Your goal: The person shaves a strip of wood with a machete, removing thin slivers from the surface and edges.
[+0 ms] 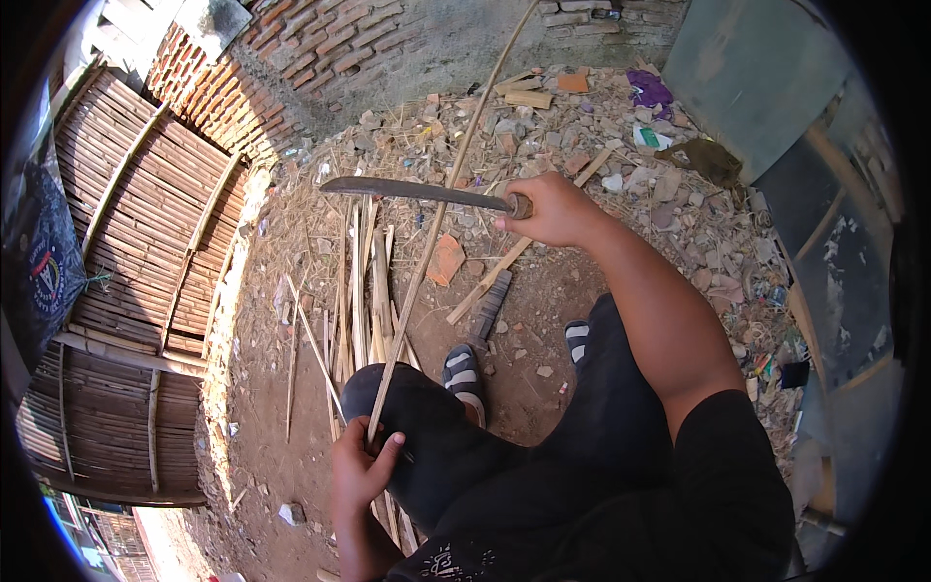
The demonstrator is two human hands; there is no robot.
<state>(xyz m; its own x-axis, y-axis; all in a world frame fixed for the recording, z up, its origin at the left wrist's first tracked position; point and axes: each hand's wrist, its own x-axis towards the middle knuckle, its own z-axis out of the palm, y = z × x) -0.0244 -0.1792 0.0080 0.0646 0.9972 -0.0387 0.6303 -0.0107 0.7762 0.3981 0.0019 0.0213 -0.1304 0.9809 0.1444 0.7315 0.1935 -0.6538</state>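
Observation:
My right hand is closed around the short wooden handle of a machete. Its long dark blade points left, held roughly level, and crosses a long thin bamboo strip; whether blade and strip touch, I cannot tell. The lower end of that strip is in my left hand, beside my bent left knee, with the thumb stretched out along it. From there the strip slants up and away toward the brick wall. Several split bamboo strips lie in a bundle on the ground beyond my left knee.
A dark flat ribbed piece and a pale wooden slat lie in front of my sandalled foot. Rubble spreads before the brick wall. A bamboo panel stands left; grey boards lean right.

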